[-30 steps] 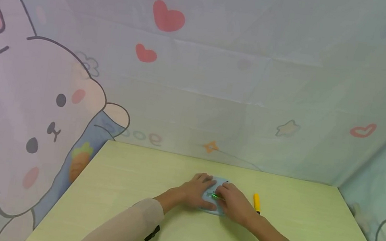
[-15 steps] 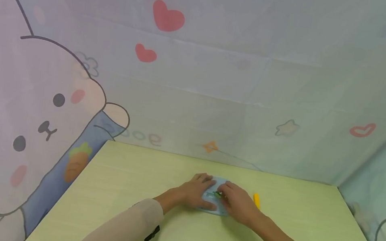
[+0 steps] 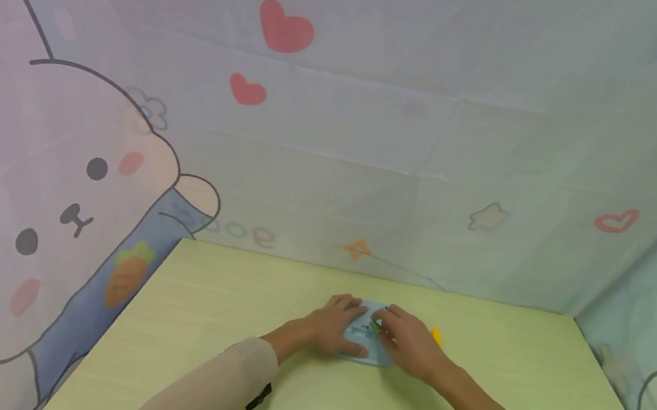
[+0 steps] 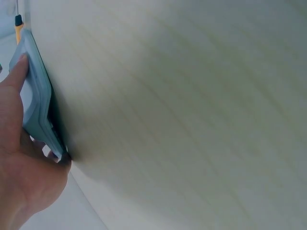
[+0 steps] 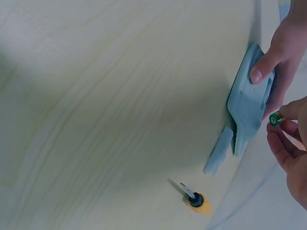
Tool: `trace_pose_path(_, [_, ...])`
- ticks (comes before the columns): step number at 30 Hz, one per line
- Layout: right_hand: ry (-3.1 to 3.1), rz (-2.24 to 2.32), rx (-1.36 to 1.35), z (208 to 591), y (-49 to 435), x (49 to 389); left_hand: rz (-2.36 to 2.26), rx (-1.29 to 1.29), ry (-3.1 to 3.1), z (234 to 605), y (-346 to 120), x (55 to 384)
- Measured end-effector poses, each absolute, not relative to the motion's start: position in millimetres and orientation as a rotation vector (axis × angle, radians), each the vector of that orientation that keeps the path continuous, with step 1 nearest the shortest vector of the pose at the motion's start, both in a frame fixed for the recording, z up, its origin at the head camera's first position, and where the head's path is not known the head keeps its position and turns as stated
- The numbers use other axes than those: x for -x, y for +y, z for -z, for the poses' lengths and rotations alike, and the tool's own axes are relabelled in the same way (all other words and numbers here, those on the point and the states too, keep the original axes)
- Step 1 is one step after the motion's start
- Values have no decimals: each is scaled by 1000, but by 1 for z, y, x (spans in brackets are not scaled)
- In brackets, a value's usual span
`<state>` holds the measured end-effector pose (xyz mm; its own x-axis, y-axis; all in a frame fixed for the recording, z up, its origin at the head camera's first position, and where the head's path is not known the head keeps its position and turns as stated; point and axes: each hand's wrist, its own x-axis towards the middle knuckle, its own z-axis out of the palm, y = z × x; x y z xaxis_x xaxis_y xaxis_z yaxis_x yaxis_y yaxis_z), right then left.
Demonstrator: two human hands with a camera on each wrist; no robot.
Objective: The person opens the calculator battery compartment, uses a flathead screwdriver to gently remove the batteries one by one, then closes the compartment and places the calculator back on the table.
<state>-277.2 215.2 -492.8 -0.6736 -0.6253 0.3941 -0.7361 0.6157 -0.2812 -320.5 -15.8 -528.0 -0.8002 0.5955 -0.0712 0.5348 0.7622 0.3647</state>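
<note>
Green battery (image 5: pixel 275 119), pinched by right hand (image 3: pixel 412 344), points endwise toward that wrist's camera, left hand (image 3: pixel 334 328) spread.

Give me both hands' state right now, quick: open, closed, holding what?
Left hand: holding the light blue case, thumb on its face.
Right hand: closed, pinching a small green battery.

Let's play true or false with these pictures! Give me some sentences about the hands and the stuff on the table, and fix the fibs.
1. The right hand pinches a small green battery-like cylinder. True.
2. The screwdriver is in the left hand. False: it lies on the table; the left hand holds the pale blue device.
3. A pale blue strip lies beside the device. True.
4. The screwdriver is purple all over. False: it has a yellow handle.
5. The left thumb is on the device. True.
</note>
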Motion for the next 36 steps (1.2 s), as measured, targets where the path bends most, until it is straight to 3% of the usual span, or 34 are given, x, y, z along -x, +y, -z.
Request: trace_pose_path(36, [-2679, -973, -828, 494, 241, 294, -510, -869, 2791, 526, -13, 322])
